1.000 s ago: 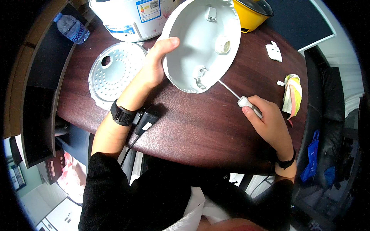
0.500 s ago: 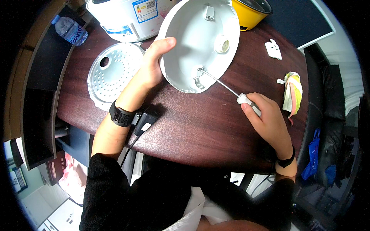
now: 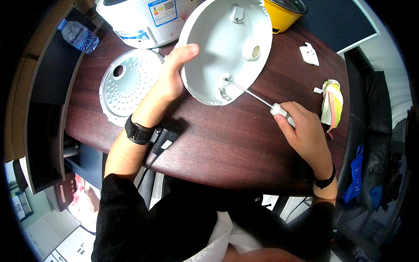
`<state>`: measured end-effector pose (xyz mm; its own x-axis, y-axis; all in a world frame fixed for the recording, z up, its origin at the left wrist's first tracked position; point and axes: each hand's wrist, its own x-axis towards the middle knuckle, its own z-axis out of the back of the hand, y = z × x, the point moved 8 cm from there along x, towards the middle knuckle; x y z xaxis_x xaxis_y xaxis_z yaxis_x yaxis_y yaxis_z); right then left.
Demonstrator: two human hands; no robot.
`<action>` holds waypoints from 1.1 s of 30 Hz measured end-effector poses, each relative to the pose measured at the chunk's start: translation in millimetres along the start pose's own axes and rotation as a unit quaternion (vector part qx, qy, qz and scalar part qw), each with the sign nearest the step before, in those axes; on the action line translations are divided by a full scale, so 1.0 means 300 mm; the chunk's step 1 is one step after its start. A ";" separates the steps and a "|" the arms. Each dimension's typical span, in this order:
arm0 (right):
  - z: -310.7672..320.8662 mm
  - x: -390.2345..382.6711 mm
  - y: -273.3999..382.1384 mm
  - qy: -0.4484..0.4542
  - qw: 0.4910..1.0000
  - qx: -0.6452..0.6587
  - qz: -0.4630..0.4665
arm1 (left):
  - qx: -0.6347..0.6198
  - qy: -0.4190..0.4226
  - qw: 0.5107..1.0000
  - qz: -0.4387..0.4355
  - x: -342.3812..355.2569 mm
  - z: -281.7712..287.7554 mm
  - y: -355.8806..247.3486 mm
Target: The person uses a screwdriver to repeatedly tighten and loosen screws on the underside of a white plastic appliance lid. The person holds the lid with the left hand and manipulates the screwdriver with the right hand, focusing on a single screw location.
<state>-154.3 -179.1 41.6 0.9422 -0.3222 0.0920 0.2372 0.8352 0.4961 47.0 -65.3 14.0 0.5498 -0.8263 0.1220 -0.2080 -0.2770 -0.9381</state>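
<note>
My left hand (image 3: 173,72) grips the left rim of a white plastic rice cooker lid shell (image 3: 211,48), thumb over the edge and the other fingers hidden behind it. The shell is tilted, its hollow inside facing me. In my right hand (image 3: 303,131) is a screwdriver (image 3: 251,93) with a pale handle and a long metal shaft. Its tip meets a small metal bracket (image 3: 224,89) at the shell's lower inner edge. Left of my left forearm lies a round, light-grey plate with many small bumps and one hole (image 3: 129,89).
A white rice cooker body (image 3: 144,22) and a yellow pot (image 3: 283,15) stand at the back. Rightward lie a small white plastic part (image 3: 309,54) and a crumpled cloth (image 3: 332,105). A black power adapter (image 3: 166,139) sits by my left wrist; a water bottle (image 3: 79,36) is far left.
Almost nothing has moved. The screwdriver tip stays at the bracket, and my right hand has shifted very slightly.
</note>
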 end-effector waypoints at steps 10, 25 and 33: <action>-0.237 -0.104 0.044 0.323 0.594 0.681 -0.282 | 0.022 0.016 0.999 -0.022 0.008 -0.019 -0.009; -0.029 -0.005 -0.021 0.036 0.996 0.076 -0.027 | 0.023 -0.011 1.000 -0.005 0.006 0.004 0.010; -0.039 -0.001 -0.036 0.037 0.996 0.074 -0.045 | 0.034 -0.016 0.999 -0.004 0.000 -0.004 -0.002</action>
<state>-154.3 -182.8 26.3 0.9351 -0.3539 -0.0192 0.2883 0.7280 0.6221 46.2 -65.6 14.9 0.5770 -0.8078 0.1207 -0.1478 -0.2487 -0.9572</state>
